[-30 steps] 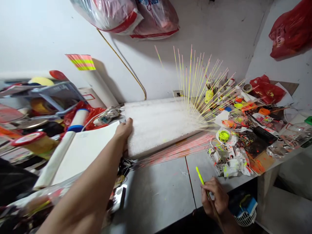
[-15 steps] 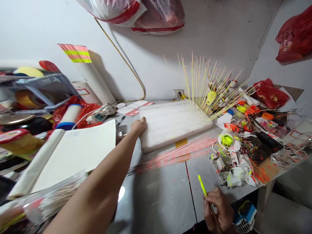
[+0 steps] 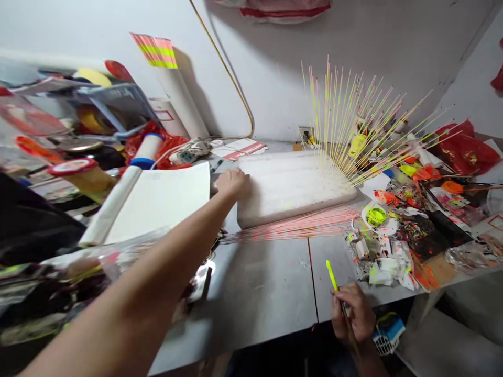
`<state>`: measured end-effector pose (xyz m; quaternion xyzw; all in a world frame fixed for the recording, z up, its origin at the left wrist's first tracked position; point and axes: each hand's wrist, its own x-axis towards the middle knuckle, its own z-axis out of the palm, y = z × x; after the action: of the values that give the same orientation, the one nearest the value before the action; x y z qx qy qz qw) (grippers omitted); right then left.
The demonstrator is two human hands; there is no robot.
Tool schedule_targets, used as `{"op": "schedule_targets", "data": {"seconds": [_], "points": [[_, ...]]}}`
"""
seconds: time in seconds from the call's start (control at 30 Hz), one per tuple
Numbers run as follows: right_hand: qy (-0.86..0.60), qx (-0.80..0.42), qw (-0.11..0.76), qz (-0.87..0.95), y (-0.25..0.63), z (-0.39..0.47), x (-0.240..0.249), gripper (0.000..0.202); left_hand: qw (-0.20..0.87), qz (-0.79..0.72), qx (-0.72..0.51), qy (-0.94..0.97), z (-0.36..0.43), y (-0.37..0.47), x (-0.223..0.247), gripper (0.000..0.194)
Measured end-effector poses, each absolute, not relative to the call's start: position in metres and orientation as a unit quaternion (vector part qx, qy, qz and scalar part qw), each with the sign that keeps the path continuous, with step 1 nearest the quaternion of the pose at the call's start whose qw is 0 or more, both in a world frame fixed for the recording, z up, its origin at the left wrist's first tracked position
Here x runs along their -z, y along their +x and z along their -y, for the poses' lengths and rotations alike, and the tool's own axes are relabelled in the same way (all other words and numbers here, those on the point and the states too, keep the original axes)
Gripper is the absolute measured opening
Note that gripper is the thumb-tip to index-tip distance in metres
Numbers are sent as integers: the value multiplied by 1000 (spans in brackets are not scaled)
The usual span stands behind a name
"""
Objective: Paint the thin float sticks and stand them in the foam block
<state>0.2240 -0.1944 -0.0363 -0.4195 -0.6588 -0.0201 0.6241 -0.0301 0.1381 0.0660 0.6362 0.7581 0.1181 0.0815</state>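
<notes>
2 hands: left hand (image 3: 234, 183) at left edge of white block (image 3: 291, 180), blurred, can't tell grip; right hand (image 3: 356, 311) pinches yellow-tipped brush (image 3: 332, 276). Block mid-frame on counter (image 3: 275, 293), sticks (image 3: 328, 94) fanning from right end. Likely positioning block; next move calls for steadying it. Versus 1 s ago, red-and-white card (image 3: 240, 149) behind block is uncovered.

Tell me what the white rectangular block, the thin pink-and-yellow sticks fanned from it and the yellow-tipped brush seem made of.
The block looks like matte foam: pale and scuffed, with rounded edges. The sticks look like painted bamboo or wood, straight and slender; plastic is possible. The brush seems wooden-handled, by its brown shaft; vivid yellow coating hides its tip's material.
</notes>
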Motion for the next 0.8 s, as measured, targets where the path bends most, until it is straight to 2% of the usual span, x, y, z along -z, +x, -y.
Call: {"op": "schedule_targets", "data": {"seconds": [0.1, 0.2, 0.33, 0.43, 0.6, 0.8], "points": [[-423, 4, 629, 653, 226, 196, 38, 26, 67, -692, -106, 711, -97, -4, -75, 48], [-426, -9, 636, 644, 228, 198, 37, 22, 88, -592, -75, 798, -33, 29, -58, 40], [-439, -24, 636, 634, 233, 202, 30, 20, 81, -552, -68, 827, 30, 49, -19, 50], [-441, -19, 637, 632, 244, 205, 25, 19, 67, -572, -83, 813, 35, 43, -8, 53], [-516, -34, 612, 598, 288, 204, 22, 3, 64, -592, -99, 797, 20, 31, -5, 31], [-651, -43, 575, 494, 374, 167, -8, 36, 78, -576, -134, 802, 12, 24, 3, 35]]}}
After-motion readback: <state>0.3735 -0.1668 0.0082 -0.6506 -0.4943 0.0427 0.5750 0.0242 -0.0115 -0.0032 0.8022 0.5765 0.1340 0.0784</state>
